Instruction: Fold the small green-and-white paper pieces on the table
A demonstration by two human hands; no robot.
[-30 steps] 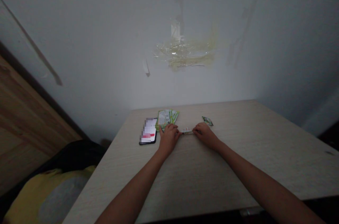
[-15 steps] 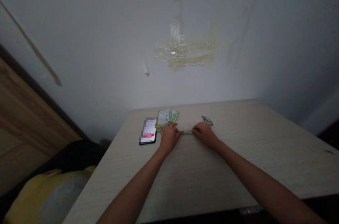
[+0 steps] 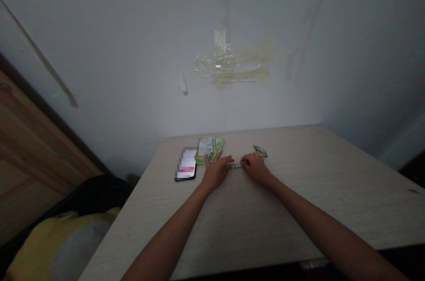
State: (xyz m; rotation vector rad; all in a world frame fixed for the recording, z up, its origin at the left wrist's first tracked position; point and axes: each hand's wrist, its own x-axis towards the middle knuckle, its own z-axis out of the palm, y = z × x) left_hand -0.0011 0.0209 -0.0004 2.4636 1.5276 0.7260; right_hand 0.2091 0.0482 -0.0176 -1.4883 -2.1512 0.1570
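Observation:
Between my two hands a narrow printed strip (image 3: 235,166), apparently folded, lies on the table. My right hand (image 3: 258,169) pinches its right end with thumb and fingertips. At the left end is my left hand (image 3: 216,173), its fingers spread and stretched out over or against the strip; exact contact there is hard to make out. Just behind my left hand rests a pile of flat green-and-white printed packets or sheets (image 3: 206,146), slightly fanned. A small folded green piece (image 3: 260,151) lies just behind my right hand.
Left of the pile is a phone (image 3: 186,164) with its screen lit. The pale wooden table (image 3: 239,228) meets a wall (image 3: 139,73) with old tape on it. Below the table's left side sits a yellow and grey soft item (image 3: 76,245), near a wooden panel (image 3: 23,148).
My left hand's fingers have opened out of a pinch and extended to the right along the strip. The right hand keeps its pinch in nearly the same place.

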